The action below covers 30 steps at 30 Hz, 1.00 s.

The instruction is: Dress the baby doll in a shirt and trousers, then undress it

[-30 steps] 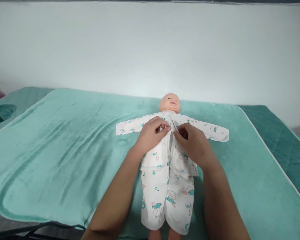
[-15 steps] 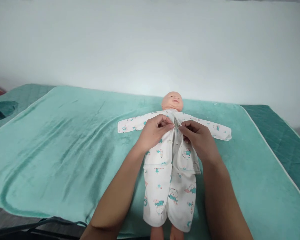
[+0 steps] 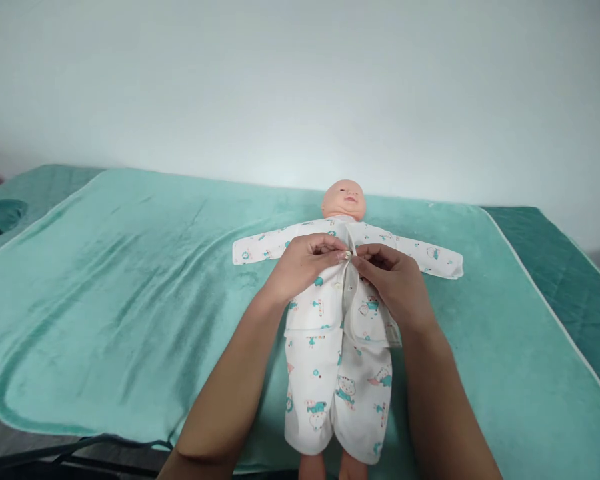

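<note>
On the green blanket [image 3: 130, 300], a doll [image 3: 345, 198] is wearing a white jacket [image 3: 310, 307]; the left hand [image 3: 305, 263] and right hand [image 3: 397, 280] are pinching its front edges [image 3: 341, 303], now coming closer together, seemingly aligning them.

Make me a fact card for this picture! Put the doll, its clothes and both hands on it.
Doll: face up on a green blanket
Jacket: white with little prints, sleeves stretched out sideways, lower front open
Trousers: white, printed too
Left hand: pinching the jacket's front edge at the chest
Right hand: pinching the other front edge, close by
</note>
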{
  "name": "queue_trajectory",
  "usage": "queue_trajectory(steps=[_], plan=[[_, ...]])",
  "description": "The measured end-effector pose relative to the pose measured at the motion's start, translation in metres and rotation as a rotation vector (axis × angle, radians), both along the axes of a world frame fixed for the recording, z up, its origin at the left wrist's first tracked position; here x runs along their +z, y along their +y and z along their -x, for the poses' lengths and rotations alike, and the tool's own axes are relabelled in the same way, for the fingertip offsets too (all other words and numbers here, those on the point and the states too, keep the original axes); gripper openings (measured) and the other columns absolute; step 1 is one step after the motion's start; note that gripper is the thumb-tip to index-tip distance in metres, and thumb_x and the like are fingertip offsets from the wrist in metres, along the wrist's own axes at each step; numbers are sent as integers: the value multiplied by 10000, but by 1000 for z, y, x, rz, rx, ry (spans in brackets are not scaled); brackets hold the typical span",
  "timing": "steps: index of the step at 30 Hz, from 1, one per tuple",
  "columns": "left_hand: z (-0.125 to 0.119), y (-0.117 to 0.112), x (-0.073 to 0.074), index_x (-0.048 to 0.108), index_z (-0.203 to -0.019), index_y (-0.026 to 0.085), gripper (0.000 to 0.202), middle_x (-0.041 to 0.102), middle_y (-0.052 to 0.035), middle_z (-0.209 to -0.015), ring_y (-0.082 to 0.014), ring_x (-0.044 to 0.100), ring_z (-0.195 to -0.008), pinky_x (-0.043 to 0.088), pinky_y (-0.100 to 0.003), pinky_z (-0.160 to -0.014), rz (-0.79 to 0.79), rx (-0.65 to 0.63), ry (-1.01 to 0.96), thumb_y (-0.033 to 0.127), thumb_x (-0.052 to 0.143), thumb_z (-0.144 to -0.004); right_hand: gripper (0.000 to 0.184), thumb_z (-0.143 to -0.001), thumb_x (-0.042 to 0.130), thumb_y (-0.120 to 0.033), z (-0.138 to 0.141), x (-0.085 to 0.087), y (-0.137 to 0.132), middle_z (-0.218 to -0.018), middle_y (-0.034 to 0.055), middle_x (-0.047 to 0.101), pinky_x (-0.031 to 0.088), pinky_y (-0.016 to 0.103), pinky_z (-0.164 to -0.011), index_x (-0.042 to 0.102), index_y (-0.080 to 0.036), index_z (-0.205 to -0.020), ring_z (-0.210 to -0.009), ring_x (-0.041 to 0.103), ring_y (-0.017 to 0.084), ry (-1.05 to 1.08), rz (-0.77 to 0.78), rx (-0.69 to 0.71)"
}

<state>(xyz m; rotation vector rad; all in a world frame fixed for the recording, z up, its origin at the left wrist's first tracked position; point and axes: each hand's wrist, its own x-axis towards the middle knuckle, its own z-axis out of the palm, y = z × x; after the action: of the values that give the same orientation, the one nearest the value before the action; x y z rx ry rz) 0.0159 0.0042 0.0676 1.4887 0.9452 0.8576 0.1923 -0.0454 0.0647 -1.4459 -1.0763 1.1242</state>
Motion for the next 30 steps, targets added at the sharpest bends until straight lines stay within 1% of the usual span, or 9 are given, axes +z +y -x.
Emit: queue_trajectory(steps=[3, 6, 8, 11, 15, 19, 22, 27, 30], plan=[[-2, -1, -1, 736, -858, 207, 186, 670, -7, -782, -94, 501, -620, 366, -234, -552, 1, 26, -18, 387, 731, -811, 311, -712, 805, -403, -2, 0, 0, -736, -5, 619, 370, 199, -454, 752, -190, -933, -597, 494, 99, -5, -3, 23], [-5, -2, -2, 725, -832, 200, 182, 654, -1, -748, -83, 463, -577, 339, -231, -521, 24, 49, -25, 378, 746, -797, 347, -704, 816, -403, -2, -1, 0, -777, -2, 622, 375, 202, -452, 743, -187, -966, -600, 487, 93, 16, 0, 50], [-5, -2, -2, 711, -819, 194, 199, 645, 2, -733, -76, 440, -558, 319, -227, -506, 41, 50, -39, 386, 758, -787, 349, -717, 811, -403, -2, -2, -1, -784, -6, 619, 370, 201, -444, 727, -190, -979, -595, 480, 90, 21, -5, 71], [-6, -1, -5, 686, -805, 187, 233, 639, 5, -722, -74, 443, -561, 301, -222, -501, 47, 42, -66, 399, 779, -769, 321, -744, 793, -387, 0, -2, -1, -758, -17, 607, 363, 198, -442, 694, -193, -980, -594, 481, 93, -14, -5, 94], [-7, 0, -8, 667, -784, 180, 250, 639, 9, -721, -81, 496, -593, 359, -224, -544, 43, 33, -90, 386, 802, -741, 297, -762, 773, -351, 1, -4, -1, -761, -17, 632, 392, 218, -491, 656, -197, -987, -612, 517, 103, -87, -28, 116], [-8, 0, -8, 660, -796, 174, 248, 649, 6, -735, -100, 565, -668, 414, -232, -605, 49, 8, -131, 367, 805, -738, 282, -761, 760, -324, 4, -4, 0, -773, -16, 650, 416, 242, -548, 638, -206, -986, -647, 569, 120, -172, -54, 113], [-8, 0, -7, 653, -821, 172, 251, 644, 10, -746, -102, 574, -689, 418, -227, -616, 59, -13, -130, 353, 805, -735, 250, -762, 743, -294, 8, -1, -1, -753, -22, 656, 428, 260, -583, 633, -211, -970, -650, 582, 127, -274, -73, 97], [-9, -2, -6, 642, -863, 175, 219, 634, 12, -766, -104, 570, -708, 417, -225, -629, 49, -1, -64, 326, 764, -761, 145, -806, 681, -256, 16, 5, -6, -730, -27, 672, 441, 282, -625, 612, -218, -928, -658, 610, 138, -460, -107, 81], [-9, -3, -5, 643, -885, 173, 184, 637, 7, -804, -101, 572, -728, 427, -224, -650, 52, 7, -75, 289, 733, -774, 162, -802, 668, -212, 18, 6, -6, -718, -36, 676, 442, 286, -634, 600, -225, -948, -667, 628, 144, -504, -121, 87]])
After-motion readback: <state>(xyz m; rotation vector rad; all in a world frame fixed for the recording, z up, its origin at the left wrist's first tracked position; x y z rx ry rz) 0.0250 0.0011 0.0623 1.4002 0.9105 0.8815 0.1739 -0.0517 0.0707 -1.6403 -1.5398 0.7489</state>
